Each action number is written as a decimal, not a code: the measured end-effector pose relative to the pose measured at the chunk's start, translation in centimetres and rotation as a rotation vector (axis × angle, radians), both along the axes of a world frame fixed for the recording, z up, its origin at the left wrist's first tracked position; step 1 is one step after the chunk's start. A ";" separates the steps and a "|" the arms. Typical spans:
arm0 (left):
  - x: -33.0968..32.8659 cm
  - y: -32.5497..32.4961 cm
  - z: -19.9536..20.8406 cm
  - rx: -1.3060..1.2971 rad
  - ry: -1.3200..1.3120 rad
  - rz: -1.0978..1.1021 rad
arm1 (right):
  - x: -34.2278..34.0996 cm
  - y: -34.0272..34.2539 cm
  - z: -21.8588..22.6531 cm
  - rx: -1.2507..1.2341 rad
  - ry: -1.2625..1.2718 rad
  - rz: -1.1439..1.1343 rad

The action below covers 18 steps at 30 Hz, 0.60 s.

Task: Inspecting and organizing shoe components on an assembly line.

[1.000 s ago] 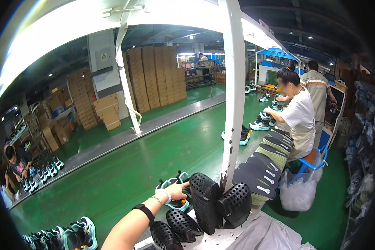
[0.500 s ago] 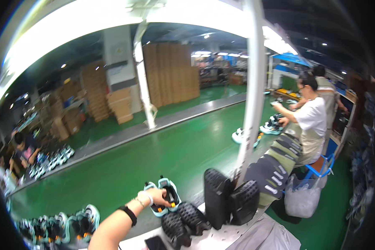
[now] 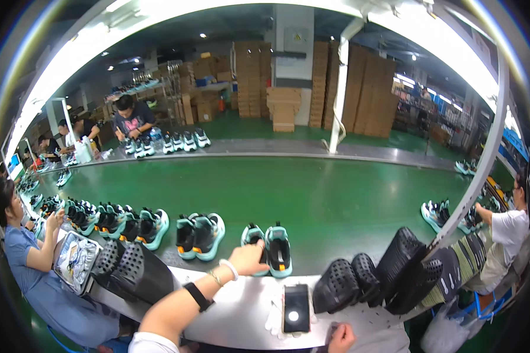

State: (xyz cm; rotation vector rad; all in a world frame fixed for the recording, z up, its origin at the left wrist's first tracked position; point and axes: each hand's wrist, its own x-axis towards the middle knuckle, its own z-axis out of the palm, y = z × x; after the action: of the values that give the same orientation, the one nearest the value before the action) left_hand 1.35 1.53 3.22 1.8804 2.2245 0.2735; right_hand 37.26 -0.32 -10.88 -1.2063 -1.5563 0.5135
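Observation:
My left hand [image 3: 245, 259] reaches over the green belt's near edge, fingers closed round the near end of a teal and black sneaker [image 3: 253, 234]. Its mate, another sneaker [image 3: 278, 250] with an orange tab, stands right beside it, touching or nearly touching my fingertips. A bracelet, a white band and a black wristband sit on that arm. Low at the picture's bottom edge, my right hand [image 3: 341, 339] is curled closed near the grey cloth over my lap; what it holds, if anything, is hidden. Between my hands a phone [image 3: 296, 309] lies on the white ledge [image 3: 235, 317].
Black studded shoe forms [image 3: 335, 287] stand right of the phone; more black forms [image 3: 141, 270] stand at left. A sneaker pair [image 3: 201, 235] and a row of others line the belt [image 3: 312, 194]. A white post [image 3: 483, 170] rises at right. Co-workers sit on both sides.
The view has swung left, bringing the phone, my right hand and the left co-worker into sight. My left hand stays at the same sneaker pair, which now stands farther from the black forms.

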 end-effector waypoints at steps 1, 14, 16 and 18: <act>0.0 -0.4 0.0 0.001 0.041 0.048 | 0.4 -0.2 0.5 -0.132 0.063 0.056; -0.1 1.8 -3.1 -0.346 0.106 0.083 | 2.0 9.5 27.9 0.353 -0.343 -0.177; -0.6 1.6 -4.6 -0.269 0.121 0.045 | 2.4 13.4 28.4 0.388 -0.684 -0.344; -1.0 1.6 -5.5 -0.199 0.104 0.003 | 2.1 16.3 28.0 0.206 -1.053 -0.438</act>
State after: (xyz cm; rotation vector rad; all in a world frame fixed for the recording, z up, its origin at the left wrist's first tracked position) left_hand 0.36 3.09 -2.32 1.8232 2.2274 -0.0452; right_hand 39.40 15.97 17.13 -1.7032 -2.0091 -0.6770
